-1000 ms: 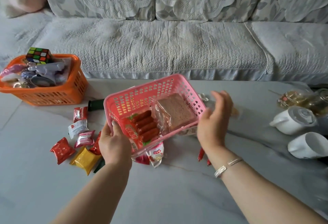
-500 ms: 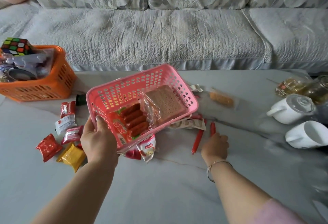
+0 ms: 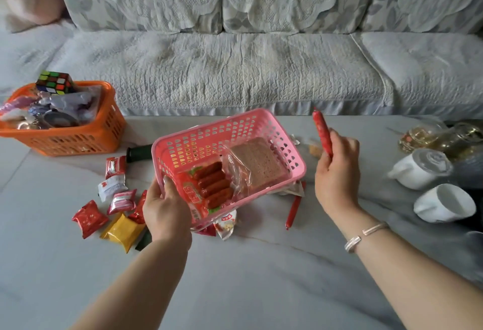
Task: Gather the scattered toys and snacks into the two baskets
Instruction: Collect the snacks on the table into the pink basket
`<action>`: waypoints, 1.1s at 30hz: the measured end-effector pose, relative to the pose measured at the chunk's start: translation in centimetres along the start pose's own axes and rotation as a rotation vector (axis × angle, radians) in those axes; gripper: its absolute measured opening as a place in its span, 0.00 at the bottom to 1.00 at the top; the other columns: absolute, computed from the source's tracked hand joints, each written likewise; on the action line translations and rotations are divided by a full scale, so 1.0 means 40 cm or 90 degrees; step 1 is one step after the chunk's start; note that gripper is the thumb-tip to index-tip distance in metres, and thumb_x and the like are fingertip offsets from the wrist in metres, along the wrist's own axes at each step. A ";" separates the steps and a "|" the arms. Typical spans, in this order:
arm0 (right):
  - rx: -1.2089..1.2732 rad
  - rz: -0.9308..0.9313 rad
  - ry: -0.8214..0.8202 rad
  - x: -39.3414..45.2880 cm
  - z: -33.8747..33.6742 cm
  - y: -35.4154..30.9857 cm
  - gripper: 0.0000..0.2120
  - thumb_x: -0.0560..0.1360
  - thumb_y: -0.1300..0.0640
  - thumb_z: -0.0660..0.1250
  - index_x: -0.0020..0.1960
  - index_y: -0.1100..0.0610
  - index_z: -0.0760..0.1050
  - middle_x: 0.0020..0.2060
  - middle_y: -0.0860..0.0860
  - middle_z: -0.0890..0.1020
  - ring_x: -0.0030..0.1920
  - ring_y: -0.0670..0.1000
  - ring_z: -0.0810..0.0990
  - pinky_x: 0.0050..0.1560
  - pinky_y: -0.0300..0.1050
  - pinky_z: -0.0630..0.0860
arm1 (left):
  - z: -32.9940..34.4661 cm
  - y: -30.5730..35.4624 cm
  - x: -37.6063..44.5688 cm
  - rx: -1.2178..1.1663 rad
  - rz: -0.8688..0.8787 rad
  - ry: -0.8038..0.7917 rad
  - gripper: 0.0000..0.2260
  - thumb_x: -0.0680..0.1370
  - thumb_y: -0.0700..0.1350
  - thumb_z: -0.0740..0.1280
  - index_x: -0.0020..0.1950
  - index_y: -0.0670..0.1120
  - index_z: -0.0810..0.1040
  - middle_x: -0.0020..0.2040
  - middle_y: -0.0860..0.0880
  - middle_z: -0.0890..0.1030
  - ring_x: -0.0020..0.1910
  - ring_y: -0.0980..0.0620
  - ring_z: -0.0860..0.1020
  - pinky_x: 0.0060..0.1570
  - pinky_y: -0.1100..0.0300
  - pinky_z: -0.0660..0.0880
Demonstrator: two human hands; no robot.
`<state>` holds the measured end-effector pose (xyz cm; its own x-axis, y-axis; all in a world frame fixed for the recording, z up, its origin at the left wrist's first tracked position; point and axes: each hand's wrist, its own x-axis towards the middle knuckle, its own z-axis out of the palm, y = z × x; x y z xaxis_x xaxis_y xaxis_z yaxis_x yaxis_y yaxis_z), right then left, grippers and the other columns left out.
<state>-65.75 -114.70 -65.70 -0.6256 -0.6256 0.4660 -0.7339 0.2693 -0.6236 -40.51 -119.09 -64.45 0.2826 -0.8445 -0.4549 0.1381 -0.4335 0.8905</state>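
Head view — left hand (image 3: 167,209) grips the tilted pink basket (image 3: 261,123); right hand (image 3: 337,170) holds a red sausage stick (image 3: 322,131) upright beside it.

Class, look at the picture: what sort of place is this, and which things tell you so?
Most likely a home living room: a cushioned sofa behind a low marble-look table with a white teapot.

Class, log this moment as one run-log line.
left hand: grips pink basket | right hand: holds red sausage stick, raised | second stick: on table
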 end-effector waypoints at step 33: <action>-0.031 0.300 -0.074 -0.061 0.124 0.090 0.23 0.72 0.67 0.63 0.66 0.59 0.70 0.65 0.59 0.71 0.65 0.60 0.71 0.62 0.53 0.69 | -0.118 0.031 0.059 -0.033 0.006 0.043 0.11 0.85 0.50 0.60 0.61 0.49 0.79 0.42 0.51 0.84 0.32 0.53 0.84 0.34 0.56 0.83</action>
<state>-65.55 -115.82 -72.20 -0.8610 -0.5044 0.0651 -0.3912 0.5750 -0.7185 -35.21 -120.13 -64.39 0.3474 -0.8246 -0.4465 0.1839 -0.4070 0.8947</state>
